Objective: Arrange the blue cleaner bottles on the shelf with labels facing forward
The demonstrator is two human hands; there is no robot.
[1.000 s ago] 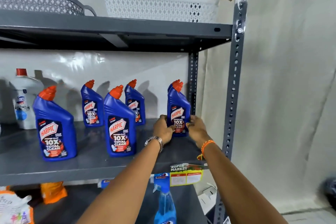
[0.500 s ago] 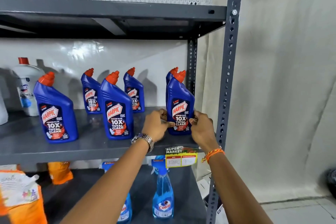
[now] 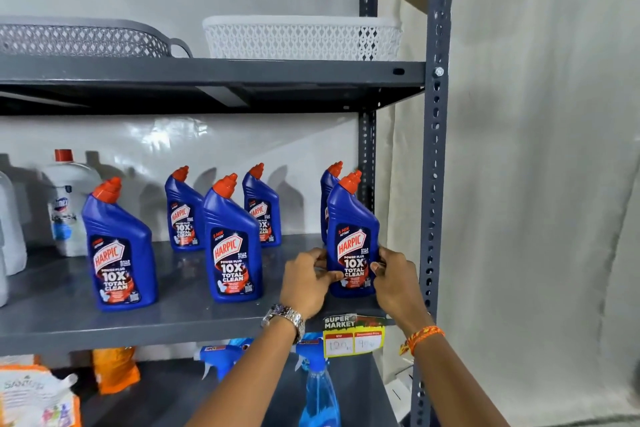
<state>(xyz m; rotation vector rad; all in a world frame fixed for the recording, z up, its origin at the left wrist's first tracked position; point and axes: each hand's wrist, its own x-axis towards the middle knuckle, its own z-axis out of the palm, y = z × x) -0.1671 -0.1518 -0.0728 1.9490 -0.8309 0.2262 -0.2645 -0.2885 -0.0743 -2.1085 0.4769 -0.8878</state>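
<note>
Several blue Harpic cleaner bottles with orange caps stand on the grey middle shelf [image 3: 173, 319]. The rightmost front bottle [image 3: 351, 218] stands upright near the shelf's front right corner with its label facing me. My left hand [image 3: 306, 282] grips its lower left side and my right hand [image 3: 394, 279] grips its lower right side. Another bottle [image 3: 329, 180] stands right behind it, mostly hidden. Two front bottles [image 3: 119, 253] [image 3: 232, 246] and two back bottles [image 3: 183, 215] [image 3: 261, 208] stand to the left, labels forward.
White bottles [image 3: 69, 204] stand at the shelf's left. A grey basket [image 3: 83, 38] and a white basket [image 3: 301, 38] sit on the upper shelf. A price tag [image 3: 353, 336] hangs on the shelf edge. Blue spray bottles [image 3: 318, 392] stand below. The steel post [image 3: 434, 184] is close on the right.
Both hands have drawn the right bottle forward from the back towards the shelf's front edge, keeping hold of it. The camera view has tilted upward.
</note>
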